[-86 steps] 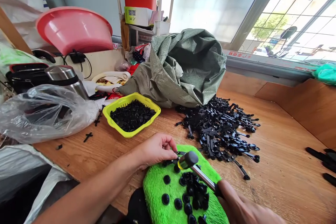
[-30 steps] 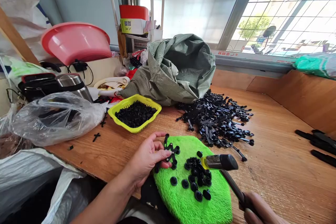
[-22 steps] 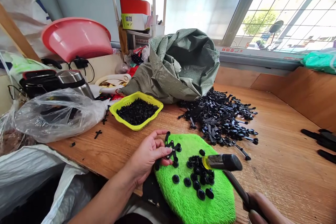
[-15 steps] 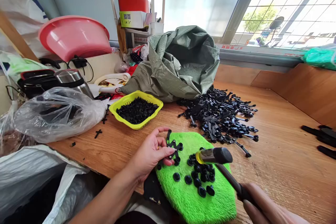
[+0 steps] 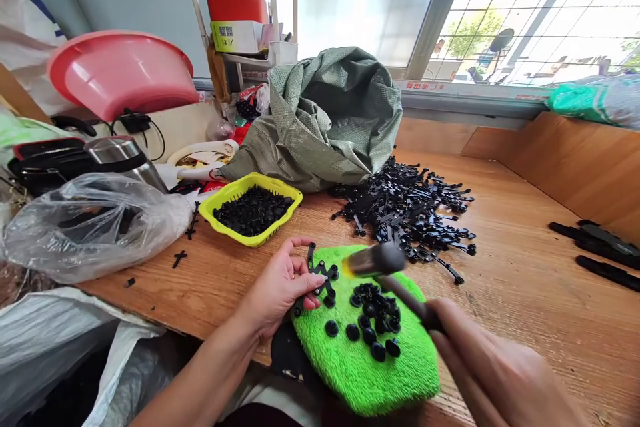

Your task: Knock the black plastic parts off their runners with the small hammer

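Note:
My left hand pinches a black jointed plastic linkage with round knobs, at the left side of a bright green fuzzy cloth. In my right hand is a mallet with a dark handle, black at one end of its head and yellow at the other. The head is slightly blurred and hangs over the cloth, to the right of the linkage. Several loose black round caps lie on the cloth below the mallet, two of them apart at the left.
A yellow basket of small black parts stands behind my left hand. Behind the cloth spreads a pile of black plastic pieces before a grey-green woven sack. A clear plastic bag lies left; dark strips lie far right.
The mallet and my right hand have moved up and left, bringing the head closer to the linkage. My left hand keeps its pinch. The whole view has shifted slightly.

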